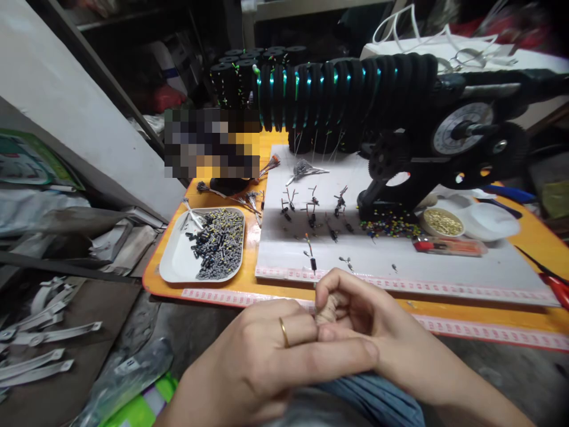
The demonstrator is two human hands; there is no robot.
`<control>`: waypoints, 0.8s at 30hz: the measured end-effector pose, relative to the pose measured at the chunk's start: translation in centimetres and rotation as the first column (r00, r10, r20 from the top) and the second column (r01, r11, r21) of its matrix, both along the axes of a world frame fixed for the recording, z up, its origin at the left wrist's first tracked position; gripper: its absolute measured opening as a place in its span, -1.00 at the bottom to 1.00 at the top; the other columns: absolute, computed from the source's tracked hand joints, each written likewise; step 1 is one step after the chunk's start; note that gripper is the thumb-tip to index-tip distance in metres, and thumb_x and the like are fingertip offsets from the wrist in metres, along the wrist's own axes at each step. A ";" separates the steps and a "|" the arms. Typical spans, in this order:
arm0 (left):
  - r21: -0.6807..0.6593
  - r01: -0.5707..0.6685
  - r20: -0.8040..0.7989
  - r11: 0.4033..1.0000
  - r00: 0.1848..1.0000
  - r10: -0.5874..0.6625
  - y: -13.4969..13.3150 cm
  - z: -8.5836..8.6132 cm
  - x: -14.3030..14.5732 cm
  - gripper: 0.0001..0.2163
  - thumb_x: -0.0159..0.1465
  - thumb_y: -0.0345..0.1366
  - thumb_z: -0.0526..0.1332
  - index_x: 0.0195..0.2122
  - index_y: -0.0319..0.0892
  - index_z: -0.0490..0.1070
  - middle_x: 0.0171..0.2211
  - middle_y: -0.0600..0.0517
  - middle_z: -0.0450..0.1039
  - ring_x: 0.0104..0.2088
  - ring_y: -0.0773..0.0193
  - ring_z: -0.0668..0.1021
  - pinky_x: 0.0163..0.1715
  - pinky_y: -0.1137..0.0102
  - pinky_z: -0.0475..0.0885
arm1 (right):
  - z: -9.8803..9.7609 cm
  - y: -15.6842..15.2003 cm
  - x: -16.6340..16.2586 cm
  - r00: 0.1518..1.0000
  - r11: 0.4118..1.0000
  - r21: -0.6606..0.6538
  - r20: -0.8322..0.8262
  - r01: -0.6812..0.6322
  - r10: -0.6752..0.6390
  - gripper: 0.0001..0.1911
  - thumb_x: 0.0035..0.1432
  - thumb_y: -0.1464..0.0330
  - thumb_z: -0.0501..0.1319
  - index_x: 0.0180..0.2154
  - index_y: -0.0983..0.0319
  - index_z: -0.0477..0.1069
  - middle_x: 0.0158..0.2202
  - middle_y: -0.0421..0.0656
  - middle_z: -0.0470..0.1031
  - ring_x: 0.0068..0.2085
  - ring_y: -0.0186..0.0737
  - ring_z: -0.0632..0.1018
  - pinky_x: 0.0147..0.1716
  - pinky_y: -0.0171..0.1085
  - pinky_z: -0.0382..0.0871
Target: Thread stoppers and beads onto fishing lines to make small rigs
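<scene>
My left hand [271, 350], with a gold ring on one finger, and my right hand [355, 314] meet low in the view, just in front of the orange table's near edge. Both are closed in a pinch around something small and tan between the fingertips [326, 308]; I cannot make out what it is. Just beyond them lies a white board [400, 261] with small dark float-like pieces [311, 207] scattered on it. A white tray [178, 267] of grey and yellow-tipped tubes stands to the left.
A black winding machine with gears [427, 160] carries a row of black spools with green line [338, 89]. A bowl of gold beads [442, 222], coloured beads [389, 225], a red tool [555, 284] and measuring tapes [400, 284] lie on the orange table [533, 237]. Clutter fills the floor at left.
</scene>
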State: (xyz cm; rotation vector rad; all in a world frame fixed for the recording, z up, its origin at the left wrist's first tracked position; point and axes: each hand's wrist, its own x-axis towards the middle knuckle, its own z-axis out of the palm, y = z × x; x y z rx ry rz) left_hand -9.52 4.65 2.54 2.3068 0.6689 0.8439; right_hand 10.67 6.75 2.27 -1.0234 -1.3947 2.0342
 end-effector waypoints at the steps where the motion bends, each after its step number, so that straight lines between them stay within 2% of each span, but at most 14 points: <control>1: -0.016 -0.007 0.046 1.000 0.999 0.008 0.1 -0.4 0.1 -0.37 0.21 -0.57 0.16 0.29 -0.01 0.18 -0.30 -0.03 0.58 -0.33 0.18 0.57 -0.27 0.33 0.46 | 0.0 0.1 0.0 1.000 1.000 0.020 0.005 0.004 -0.004 -0.79 0.26 0.24 0.24 -0.24 0.18 0.24 -0.43 -0.30 0.31 -0.47 -0.45 0.36 -0.50 -0.44 0.23; 3: -0.041 -0.051 0.184 0.998 0.981 0.058 0.2 -1.3 0.4 -0.31 0.19 -0.61 0.15 0.31 0.07 0.12 -0.29 -0.01 0.58 -0.32 0.20 0.57 -0.27 0.33 0.46 | 0.2 -0.1 0.1 0.998 0.992 0.123 0.042 0.040 -0.045 -0.85 0.32 0.25 0.16 -0.21 0.17 0.25 -0.38 -0.27 0.34 -0.42 -0.42 0.42 -0.45 -0.42 0.31; 5: -0.062 -0.146 0.327 0.987 0.932 0.158 0.2 -2.3 0.7 -0.28 0.17 -0.67 0.13 0.29 0.11 0.14 -0.31 0.02 0.56 -0.37 0.25 0.54 -0.32 0.34 0.47 | 0.2 -0.5 0.2 0.989 0.958 0.277 0.099 0.076 -0.107 -0.93 0.38 0.29 0.07 -0.18 0.15 0.25 -0.34 -0.24 0.37 -0.36 -0.39 0.47 -0.38 -0.40 0.40; 7: -0.081 -0.253 0.441 0.964 0.858 0.262 0.0 -3.2 1.1 -0.31 0.15 -0.70 0.12 0.23 0.11 0.20 -0.33 0.05 0.52 -0.42 0.31 0.51 -0.37 0.37 0.46 | 0.2 -1.2 0.3 0.972 0.894 0.439 0.154 0.092 -0.175 -0.95 0.38 0.37 0.05 -0.16 0.12 0.26 -0.30 -0.23 0.42 -0.31 -0.36 0.51 -0.31 -0.38 0.45; 9: -0.109 -0.332 0.514 0.937 0.788 0.339 -0.1 -3.8 1.4 -0.33 0.15 -0.72 0.13 0.18 0.11 0.24 -0.35 0.09 0.48 -0.42 0.33 0.50 -0.38 0.36 0.47 | 0.0 -1.8 0.3 0.950 0.813 0.573 0.189 0.100 -0.250 -0.88 0.33 0.44 0.08 -0.15 0.10 0.26 -0.26 -0.22 0.47 -0.27 -0.33 0.54 -0.28 -0.36 0.47; 13: -0.115 -0.351 0.550 0.929 0.757 0.354 -0.1 -4.1 1.8 -0.36 0.15 -0.73 0.14 0.17 0.04 0.24 -0.37 0.10 0.43 -0.36 0.31 0.50 -0.33 0.33 0.49 | -0.3 -2.4 0.1 0.903 0.659 0.745 0.209 0.102 -0.376 -0.75 0.22 0.51 0.19 -0.14 0.10 0.24 -0.28 -0.22 0.50 -0.28 -0.29 0.58 -0.33 -0.36 0.50; 17: -0.069 -0.349 0.566 0.934 0.758 0.325 0.2 -4.3 2.0 -0.40 0.15 -0.74 0.15 0.15 -0.06 0.25 -0.36 0.07 0.45 -0.34 0.30 0.51 -0.32 0.34 0.50 | -0.3 -2.2 -0.1 0.889 0.515 0.853 0.169 0.084 -0.425 -0.73 0.17 0.59 0.18 -0.17 0.14 0.27 -0.35 -0.23 0.47 -0.37 -0.34 0.55 -0.41 -0.38 0.47; 19: -0.057 -0.368 0.557 0.928 0.760 0.335 0.3 -4.4 2.1 -0.41 0.14 -0.75 0.16 0.14 -0.08 0.26 -0.34 0.05 0.46 -0.32 0.29 0.52 -0.30 0.32 0.51 | -0.2 -2.1 -0.1 0.888 0.490 0.867 0.148 0.095 -0.435 -0.72 0.15 0.62 0.16 -0.18 0.16 0.27 -0.36 -0.23 0.45 -0.37 -0.35 0.54 -0.39 -0.38 0.46; 24: -0.043 -0.381 0.559 0.923 0.757 0.338 0.1 -4.2 2.5 -0.29 0.10 -0.80 0.14 0.21 -0.05 0.18 -0.26 0.04 0.43 -0.27 0.28 0.51 -0.23 0.29 0.51 | 0.1 -2.0 0.4 0.893 0.498 0.853 0.092 0.157 -0.440 -0.69 0.12 0.64 0.16 -0.17 0.16 0.28 -0.33 -0.24 0.43 -0.30 -0.37 0.53 -0.27 -0.40 0.45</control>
